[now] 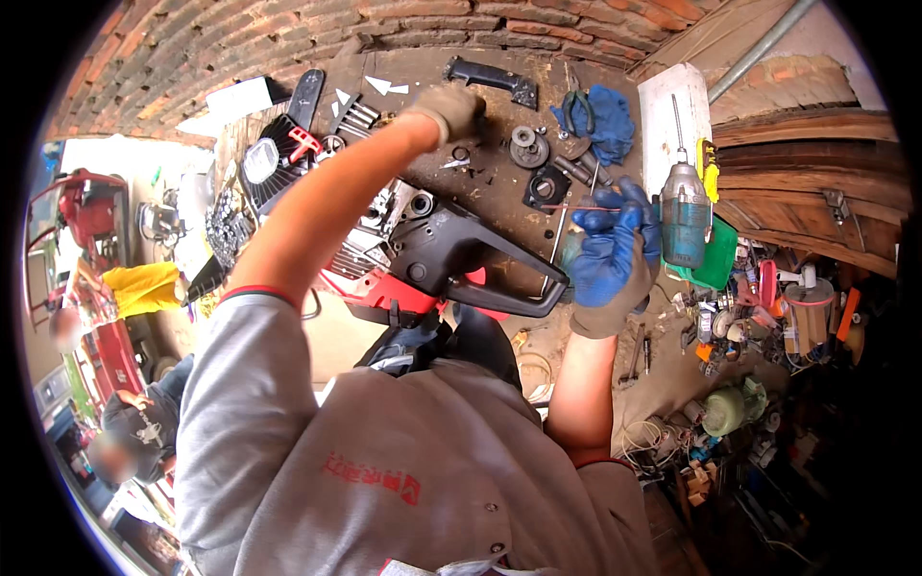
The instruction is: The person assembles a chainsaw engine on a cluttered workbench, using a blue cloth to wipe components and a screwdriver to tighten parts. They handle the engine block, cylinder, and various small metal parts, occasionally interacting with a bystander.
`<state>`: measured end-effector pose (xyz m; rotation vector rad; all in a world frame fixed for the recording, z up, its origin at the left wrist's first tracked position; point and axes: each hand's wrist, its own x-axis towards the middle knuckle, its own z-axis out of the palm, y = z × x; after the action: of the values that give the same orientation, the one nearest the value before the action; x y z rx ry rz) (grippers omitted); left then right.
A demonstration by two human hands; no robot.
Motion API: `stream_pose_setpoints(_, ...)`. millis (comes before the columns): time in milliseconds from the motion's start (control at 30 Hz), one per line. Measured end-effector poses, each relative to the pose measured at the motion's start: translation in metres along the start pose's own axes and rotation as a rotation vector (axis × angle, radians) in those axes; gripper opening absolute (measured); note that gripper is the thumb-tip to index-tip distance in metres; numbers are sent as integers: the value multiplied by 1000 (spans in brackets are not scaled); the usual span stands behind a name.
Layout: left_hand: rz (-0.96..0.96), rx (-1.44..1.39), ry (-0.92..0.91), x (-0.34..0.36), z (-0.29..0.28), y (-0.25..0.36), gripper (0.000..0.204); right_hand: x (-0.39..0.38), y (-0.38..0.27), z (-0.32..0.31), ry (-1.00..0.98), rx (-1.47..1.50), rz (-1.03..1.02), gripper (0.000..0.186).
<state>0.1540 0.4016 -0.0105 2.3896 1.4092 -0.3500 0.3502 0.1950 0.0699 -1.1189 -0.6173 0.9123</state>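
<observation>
My right hand [615, 252], in a blue-palmed glove, is closed around a thin reddish rod [567, 206] that points left over the bench. My left arm stretches across the bench, and my left hand [451, 110] in a greyish glove hovers or rests near its far side. The fingers on that side are turned away, so what they hold is hidden. Nearest to me lies a partly dismantled chainsaw body [423, 259], red and black, with its black rear handle toward my right hand. Beyond the left hand is a black handle part [492, 81].
Round metal parts [529, 147], pliers [578, 112] and a blue cloth [610, 123] lie at the back right. A teal power driver [684, 216] stands at the right, beside a green container [722, 254]. A black finned cover [274, 158] sits left. Another person [144, 422] is at far left.
</observation>
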Motion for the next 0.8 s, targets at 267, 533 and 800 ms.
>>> stream_pose_setpoints(267, -237, -872, 480, -164, -17, -118, 33, -1, 3, 48, -286, 39, 79, 34)
stream_pose_setpoints(533, -402, -1130, 735, -269, 76, -74, 26, -39, 81, 148, -660, 26, 232, 28)
stream_pose_setpoints(800, -168, -1137, 620, -290, 38, -51, 41, -58, 74, 188, -795, 82, 392, 29)
